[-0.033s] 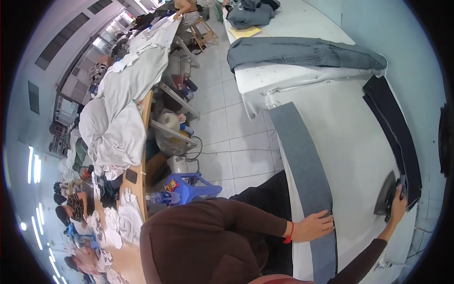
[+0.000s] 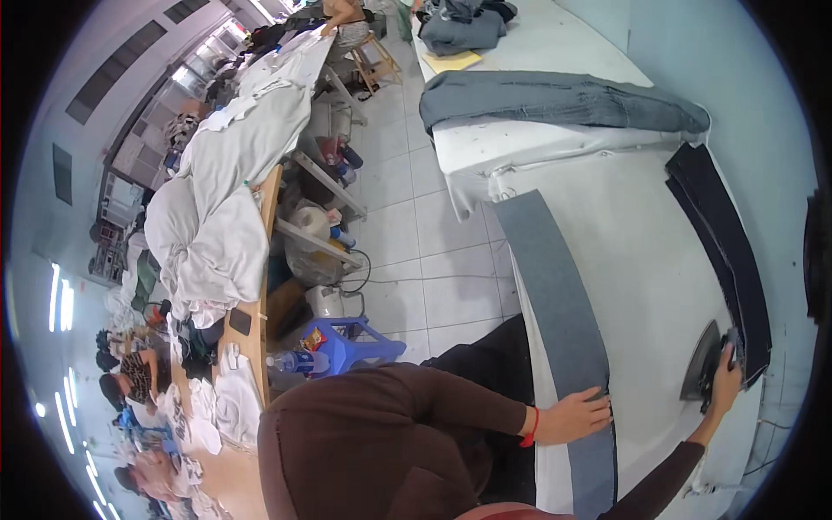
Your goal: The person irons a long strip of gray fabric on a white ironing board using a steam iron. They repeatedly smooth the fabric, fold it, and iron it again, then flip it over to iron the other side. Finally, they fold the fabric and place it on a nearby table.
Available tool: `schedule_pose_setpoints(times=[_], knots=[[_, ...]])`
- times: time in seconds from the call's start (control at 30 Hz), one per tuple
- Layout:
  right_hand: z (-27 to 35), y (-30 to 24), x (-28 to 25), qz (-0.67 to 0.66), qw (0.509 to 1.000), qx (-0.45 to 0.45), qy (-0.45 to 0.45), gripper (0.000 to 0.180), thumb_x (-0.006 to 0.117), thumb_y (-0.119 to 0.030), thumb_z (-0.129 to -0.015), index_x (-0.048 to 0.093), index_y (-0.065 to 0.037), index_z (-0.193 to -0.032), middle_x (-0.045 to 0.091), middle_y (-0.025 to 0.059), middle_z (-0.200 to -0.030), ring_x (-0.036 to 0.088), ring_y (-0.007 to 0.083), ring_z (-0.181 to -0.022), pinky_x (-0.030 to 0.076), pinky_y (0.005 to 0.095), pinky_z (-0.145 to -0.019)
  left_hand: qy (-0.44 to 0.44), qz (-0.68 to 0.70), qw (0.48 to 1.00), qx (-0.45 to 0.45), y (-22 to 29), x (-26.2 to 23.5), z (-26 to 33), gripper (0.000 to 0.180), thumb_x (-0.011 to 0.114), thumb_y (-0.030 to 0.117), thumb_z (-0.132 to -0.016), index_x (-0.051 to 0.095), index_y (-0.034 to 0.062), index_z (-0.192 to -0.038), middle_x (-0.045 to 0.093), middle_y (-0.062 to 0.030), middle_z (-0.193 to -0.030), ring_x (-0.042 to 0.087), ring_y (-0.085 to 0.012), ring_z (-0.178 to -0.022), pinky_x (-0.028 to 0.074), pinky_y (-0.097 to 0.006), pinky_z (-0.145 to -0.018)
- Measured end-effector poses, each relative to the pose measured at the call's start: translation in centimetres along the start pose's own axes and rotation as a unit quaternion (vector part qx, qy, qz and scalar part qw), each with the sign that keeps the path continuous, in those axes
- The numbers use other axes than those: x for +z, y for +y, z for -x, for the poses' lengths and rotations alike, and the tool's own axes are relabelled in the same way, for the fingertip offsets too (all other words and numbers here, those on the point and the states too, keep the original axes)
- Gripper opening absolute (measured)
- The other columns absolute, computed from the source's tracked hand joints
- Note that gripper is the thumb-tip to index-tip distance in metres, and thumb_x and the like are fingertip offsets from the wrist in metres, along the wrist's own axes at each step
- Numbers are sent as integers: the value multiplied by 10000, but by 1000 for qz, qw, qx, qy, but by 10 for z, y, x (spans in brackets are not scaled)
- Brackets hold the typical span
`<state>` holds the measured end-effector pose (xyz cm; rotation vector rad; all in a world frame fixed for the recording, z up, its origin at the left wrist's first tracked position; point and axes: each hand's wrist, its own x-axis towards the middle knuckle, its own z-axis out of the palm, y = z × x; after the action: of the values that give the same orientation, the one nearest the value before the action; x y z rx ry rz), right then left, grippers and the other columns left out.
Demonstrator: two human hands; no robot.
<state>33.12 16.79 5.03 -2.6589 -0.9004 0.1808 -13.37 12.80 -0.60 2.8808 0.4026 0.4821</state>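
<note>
A long grey-blue fabric strip (image 2: 555,286) runs along the near-left edge of the white padded ironing table (image 2: 654,286). My left hand (image 2: 579,414) lies on the strip's lower part, fingers stretched out flat; a red band circles the wrist. Over at the right, my right hand (image 2: 726,383) is wrapped round the handle of a clothes iron (image 2: 700,368). The iron's dark plate rests on or just over the white cover, apart from the grey strip; which of the two I cannot tell. Beside it, dark navy fabric strips (image 2: 732,260) lie stacked along the table's wall side.
A bundle of grey fabric (image 2: 555,97) lies across the table's far end, with folded dark garments (image 2: 464,30) beyond. To the left, a long worktable holds piled white cloth (image 2: 212,243). A blue plastic stool (image 2: 355,347) stands on the tiled floor. Several people sit farther off.
The iron and my right hand have shifted slightly to the left and toward me. My left hand has stayed in place on the grey strip.
</note>
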Motion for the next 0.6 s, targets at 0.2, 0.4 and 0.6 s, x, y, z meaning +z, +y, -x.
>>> schedule_pose_setpoints(times=[0.2, 0.4, 0.6], knots=[[68, -2, -6, -30, 989, -119, -84, 675, 628, -596, -1161, 704, 75, -1142, 789, 249, -978, 782, 440, -959, 616, 523, -935, -34, 6, 999, 13, -1, 14, 4, 617, 681, 446, -1105, 605, 110, -1616, 624, -76, -1522, 439, -276, -1622, 298, -548, -1372], [112, -16, -4, -186, 965, 45, -179, 555, 692, -518, -1156, 759, 32, -1180, 708, 89, -834, 639, 159, -621, 521, 348, -560, 9, -11, 1000, 24, -6, 3, 1, 601, 713, 440, -1062, 644, 89, -1546, 640, -109, -1474, 488, -284, -1567, 334, -539, -1342], [155, -29, -45, -117, 989, 12, -84, 826, 644, -697, -1110, 718, 88, -864, 662, 129, -713, 613, 201, -707, 501, 481, -640, 8, 129, 991, -33, -21, -30, -7, 423, 828, 309, -905, 732, 118, -1270, 688, -128, -1279, 659, -334, -1308, 525, -503, -1077]])
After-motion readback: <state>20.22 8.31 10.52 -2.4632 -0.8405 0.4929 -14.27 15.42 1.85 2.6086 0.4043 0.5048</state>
